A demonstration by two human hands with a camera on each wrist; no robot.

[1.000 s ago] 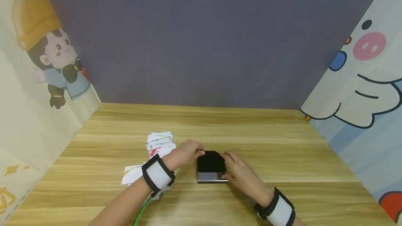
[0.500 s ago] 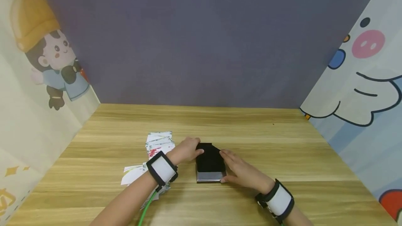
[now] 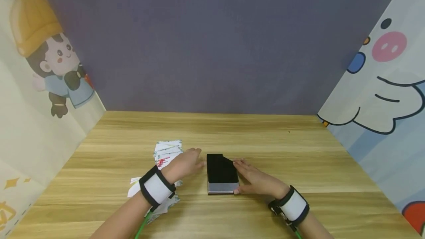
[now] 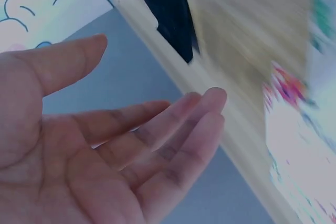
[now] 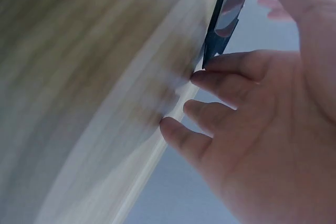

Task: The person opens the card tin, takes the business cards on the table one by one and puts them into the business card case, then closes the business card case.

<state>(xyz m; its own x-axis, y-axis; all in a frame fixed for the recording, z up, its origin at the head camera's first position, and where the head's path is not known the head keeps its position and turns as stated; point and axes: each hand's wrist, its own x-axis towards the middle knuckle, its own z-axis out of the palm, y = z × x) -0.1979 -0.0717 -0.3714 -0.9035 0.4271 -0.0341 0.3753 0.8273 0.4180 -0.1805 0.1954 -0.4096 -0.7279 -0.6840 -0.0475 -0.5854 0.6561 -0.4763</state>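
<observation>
A flat black-and-silver card case (image 3: 222,170) lies on the table, its silver band along the near edge. My right hand (image 3: 254,180) rests at its right side, fingertips by the upper right edge and thumb at the lower right corner. In the right wrist view, the fingers (image 5: 226,77) are fairly straight and the foremost touch the end of the case (image 5: 228,14). My left hand (image 3: 184,165) is off the case, to its left, partly over the printed cards (image 3: 168,148). Its palm and relaxed fingers (image 4: 178,177) show with nothing in them in the left wrist view.
More white cards (image 3: 162,209) spread beneath and beside the left wrist. The wooden table (image 3: 282,150) meets a grey back panel (image 3: 212,47), with cartoon-printed panels at both sides. A green cable (image 3: 142,228) runs from the left wristband.
My left hand first moves along the far left corner of the case, then lets go and draws away left. The case's black part reaches farther back than a second ago. The right hand stays beside it.
</observation>
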